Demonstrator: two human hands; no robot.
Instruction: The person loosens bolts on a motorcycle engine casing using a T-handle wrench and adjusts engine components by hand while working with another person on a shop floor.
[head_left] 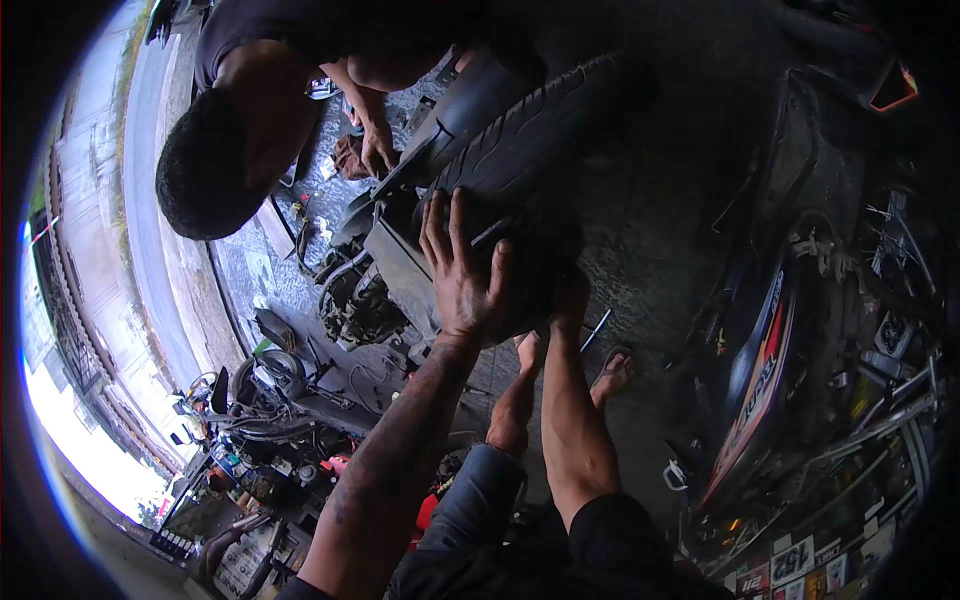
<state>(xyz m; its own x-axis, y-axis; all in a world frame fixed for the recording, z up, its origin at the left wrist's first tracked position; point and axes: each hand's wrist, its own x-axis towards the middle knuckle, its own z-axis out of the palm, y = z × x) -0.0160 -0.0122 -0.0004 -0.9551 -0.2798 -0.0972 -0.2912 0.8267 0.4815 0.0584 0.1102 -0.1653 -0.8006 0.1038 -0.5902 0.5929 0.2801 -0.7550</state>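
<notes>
A motorcycle wheel with a black treaded tyre [520, 135] stands in front of me, beside a dark fender-like part [445, 135]. My left hand [465, 280] lies with fingers stretched and thumb apart on a dark grey panel [400, 262], its fingertips up against the tyre. Lower and to the right, my right hand [570, 298] reaches into deep shadow below the wheel. Its fingers are hidden there, and what it touches cannot be made out. Left of the panel sit greasy mechanical parts and a bent pipe [345, 268].
Across from me a person in a dark cap [205, 170] bends close, one hand [378, 150] beside the fender by a brown rag [350, 157]. A motorcycle with a coloured fairing [755, 380] stands right. Parts and another motorcycle [270, 385] crowd the lower left.
</notes>
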